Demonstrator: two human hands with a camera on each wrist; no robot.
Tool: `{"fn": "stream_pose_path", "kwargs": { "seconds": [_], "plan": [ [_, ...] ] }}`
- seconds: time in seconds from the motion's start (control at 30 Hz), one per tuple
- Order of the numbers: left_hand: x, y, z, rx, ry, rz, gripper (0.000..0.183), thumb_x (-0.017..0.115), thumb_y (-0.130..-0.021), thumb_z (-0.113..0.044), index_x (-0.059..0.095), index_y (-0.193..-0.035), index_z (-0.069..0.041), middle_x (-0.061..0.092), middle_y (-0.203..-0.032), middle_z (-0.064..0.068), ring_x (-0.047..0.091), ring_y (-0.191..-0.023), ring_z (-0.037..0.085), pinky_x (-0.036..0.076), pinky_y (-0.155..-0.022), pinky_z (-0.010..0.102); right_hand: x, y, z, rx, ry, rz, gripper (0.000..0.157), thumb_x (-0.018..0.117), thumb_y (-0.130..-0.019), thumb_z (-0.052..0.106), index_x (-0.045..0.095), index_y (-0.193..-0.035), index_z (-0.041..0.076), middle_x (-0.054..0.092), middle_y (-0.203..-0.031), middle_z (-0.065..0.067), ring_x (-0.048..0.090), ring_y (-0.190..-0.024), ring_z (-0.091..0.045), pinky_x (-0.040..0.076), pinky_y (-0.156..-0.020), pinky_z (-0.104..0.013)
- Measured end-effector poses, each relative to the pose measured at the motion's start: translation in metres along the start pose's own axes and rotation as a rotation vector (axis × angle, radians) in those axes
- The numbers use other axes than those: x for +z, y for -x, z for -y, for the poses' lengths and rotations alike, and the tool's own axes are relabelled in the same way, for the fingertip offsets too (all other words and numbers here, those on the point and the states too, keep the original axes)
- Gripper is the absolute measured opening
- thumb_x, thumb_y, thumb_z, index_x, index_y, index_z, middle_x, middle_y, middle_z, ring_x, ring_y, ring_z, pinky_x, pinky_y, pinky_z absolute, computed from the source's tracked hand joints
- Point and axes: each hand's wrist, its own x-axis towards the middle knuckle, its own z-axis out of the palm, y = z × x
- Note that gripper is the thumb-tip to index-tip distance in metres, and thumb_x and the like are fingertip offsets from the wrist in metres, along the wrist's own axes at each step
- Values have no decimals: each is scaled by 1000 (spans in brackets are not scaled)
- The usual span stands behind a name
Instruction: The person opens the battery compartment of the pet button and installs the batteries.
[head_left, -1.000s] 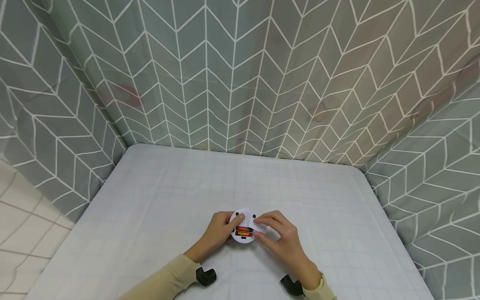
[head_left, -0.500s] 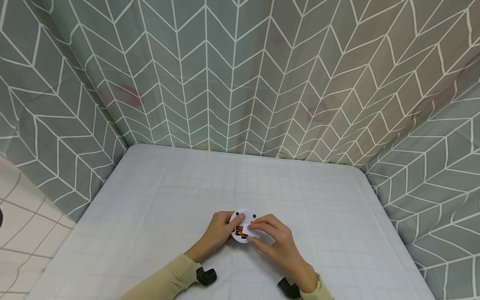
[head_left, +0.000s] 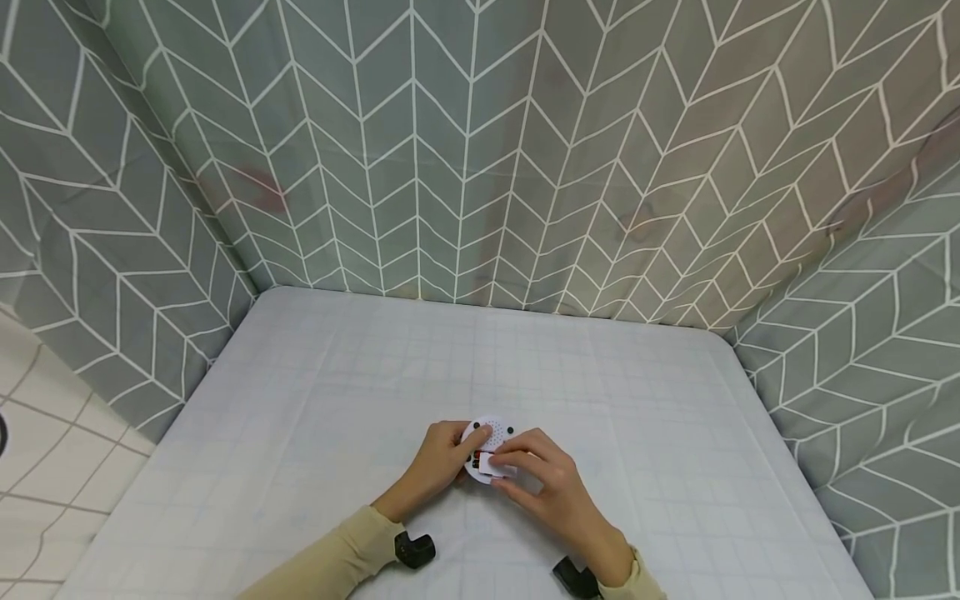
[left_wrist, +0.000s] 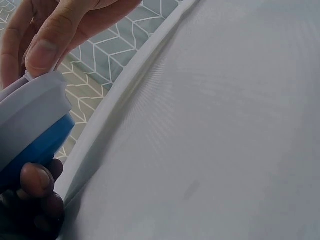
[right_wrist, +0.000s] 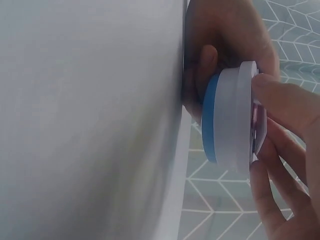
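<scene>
My left hand [head_left: 441,457] grips a round white device [right_wrist: 232,120] with a blue face, its thumb lying on the perforated back. Small black dots sit near the device's edge in the head view. My right hand [head_left: 553,477] pinches a white battery cover [head_left: 489,466] between thumb and fingers, over the battery compartment. Most of the compartment lies hidden under the cover; a sliver of the batteries [head_left: 476,459] shows at its left end. From the right wrist view, the cover [right_wrist: 260,130] stands tilted against the back, with a narrow gap at the compartment.
A white cloth-covered table [head_left: 390,358] spreads beneath both hands. Grey patterned curtains [head_left: 465,150] hang behind it and on both sides. Black wrist-worn pieces [head_left: 415,551] sit at each cuff. Pale floor tiles [head_left: 52,467] show at the left.
My right hand has carried the battery cover leftward onto the compartment, hiding most of the batteries that showed earlier. My left hand keeps holding the device in nearly the same place.
</scene>
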Motion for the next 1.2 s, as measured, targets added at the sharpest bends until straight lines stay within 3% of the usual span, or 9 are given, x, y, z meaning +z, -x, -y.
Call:
{"fn": "stream_pose_path", "kwargs": {
  "seconds": [0.27,0.5,0.77,1.2],
  "plan": [
    [0,0,1,-5,26,1,40,64,-106,-37,72,-84,-5,53,-52,-5,45,-39,4,40,-41,24,0,1,2,19,18,-3,30,90,-84,12,79,-112,10,70,-108,-8,64,-95,-19,53,-84,-20],
    [0,0,2,-2,28,5,38,63,-107,-38,75,-87,-8,55,-54,-6,45,-41,3,40,-42,22,0,1,5,38,7,34,35,88,-83,3,78,-116,10,69,-113,-8,66,-98,-19,55,-85,-20],
    [-1,0,2,4,13,-1,38,63,-106,-39,75,-90,-8,56,-55,-7,46,-41,4,41,-42,23,2,-2,5,15,13,6,38,90,-78,-1,79,-113,9,70,-111,-10,65,-96,-20,55,-85,-21],
    [-1,0,4,3,9,9,40,63,-106,-42,74,-85,-9,55,-54,-5,46,-40,3,41,-41,24,6,-2,4,32,10,-17,32,89,-81,3,79,-111,10,70,-107,-9,63,-95,-18,54,-85,-20]
  ]
}}
